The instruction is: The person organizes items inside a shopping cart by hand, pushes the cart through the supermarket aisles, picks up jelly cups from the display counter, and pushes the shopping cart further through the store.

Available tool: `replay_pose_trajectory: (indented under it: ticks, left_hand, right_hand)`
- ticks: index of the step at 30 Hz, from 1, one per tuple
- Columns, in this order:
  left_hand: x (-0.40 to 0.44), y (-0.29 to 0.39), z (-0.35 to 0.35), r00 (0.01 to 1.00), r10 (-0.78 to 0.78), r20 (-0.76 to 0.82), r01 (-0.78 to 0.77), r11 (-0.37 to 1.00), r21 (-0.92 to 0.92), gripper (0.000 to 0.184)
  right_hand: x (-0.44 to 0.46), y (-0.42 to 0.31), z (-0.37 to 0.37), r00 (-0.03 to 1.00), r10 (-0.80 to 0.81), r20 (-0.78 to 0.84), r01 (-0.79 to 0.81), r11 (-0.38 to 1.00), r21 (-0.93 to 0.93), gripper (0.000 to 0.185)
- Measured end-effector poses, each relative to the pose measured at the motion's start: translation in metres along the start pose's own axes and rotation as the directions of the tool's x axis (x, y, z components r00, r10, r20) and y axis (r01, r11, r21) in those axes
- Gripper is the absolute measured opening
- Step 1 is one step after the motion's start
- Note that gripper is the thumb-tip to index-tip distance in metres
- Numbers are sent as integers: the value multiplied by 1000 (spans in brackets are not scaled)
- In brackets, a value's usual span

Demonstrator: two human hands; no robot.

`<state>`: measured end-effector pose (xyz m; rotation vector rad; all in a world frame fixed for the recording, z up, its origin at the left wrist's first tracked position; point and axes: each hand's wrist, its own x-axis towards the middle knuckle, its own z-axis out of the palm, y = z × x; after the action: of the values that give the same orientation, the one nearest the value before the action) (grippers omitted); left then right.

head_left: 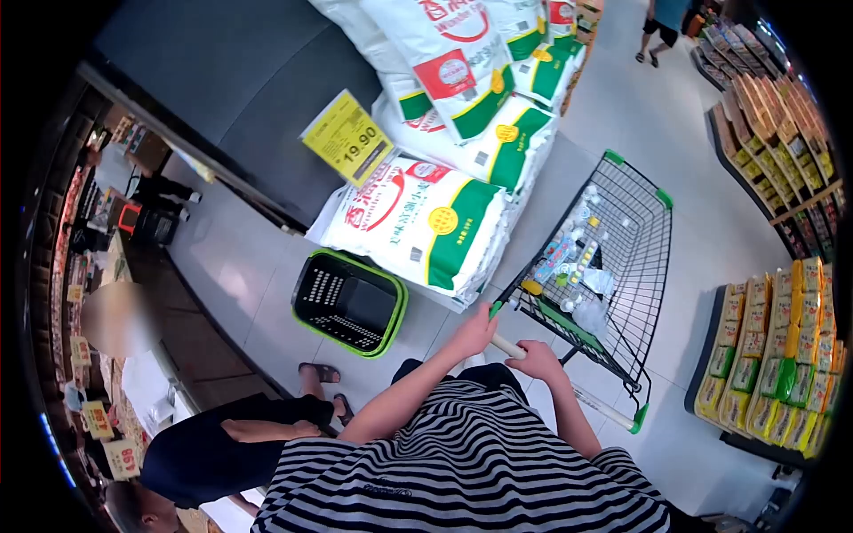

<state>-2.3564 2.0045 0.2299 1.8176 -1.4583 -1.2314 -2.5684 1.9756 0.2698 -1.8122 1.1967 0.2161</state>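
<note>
My left hand (474,333) is closed around the pale handle bar (507,346) of a shopping cart, near the bar's left end. Farther right along the same bar, my right hand (536,362) has its fingers wrapped over it. The cart (659,258) is a dark wire basket with green corner pieces, standing ahead and to my right. Inside lie several small packaged goods and a clear plastic bag (590,315); most are too small to name. Just left of the cart are stacked white-and-green sacks (418,222).
A black shopping basket with a green rim (402,306) stands on the floor by the sacks. A yellow price sign (347,139) reads 19.90. Close on my left is a person in dark clothes (213,440). Shelves of yellow packages (773,355) stand right; another person (665,27) is farther off.
</note>
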Motion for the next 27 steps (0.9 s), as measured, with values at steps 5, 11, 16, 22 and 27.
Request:
replay_pose_trajectory:
  ticks: [5, 11, 16, 22, 27]
  left_hand:
    - [-2, 2, -2, 992, -121, 35, 122, 992, -17, 39]
    - [-7, 15, -8, 991, -122, 49, 115, 985, 126, 37]
    - [-11, 17, -12, 983, -104, 148, 70, 973, 218, 39]
    - [-23, 10, -10, 934, -156, 321, 89, 973, 215, 44]
    - [-31, -8, -23, 884, -113, 453, 8, 974, 227, 75]
  right_hand:
    - [4, -3, 5, 999, -48, 4, 48, 998, 46, 36]
    - [-1, -15, -4, 975, 81, 209, -137, 954, 268, 40]
    - [-2, -7, 1, 936, 167, 309, -255, 929, 269, 38]
    - [-16, -7, 16, 911, 199, 361, -301, 920, 252, 40]
    - [-15, -1, 46, 920, 240, 309, -285, 952, 110, 41]
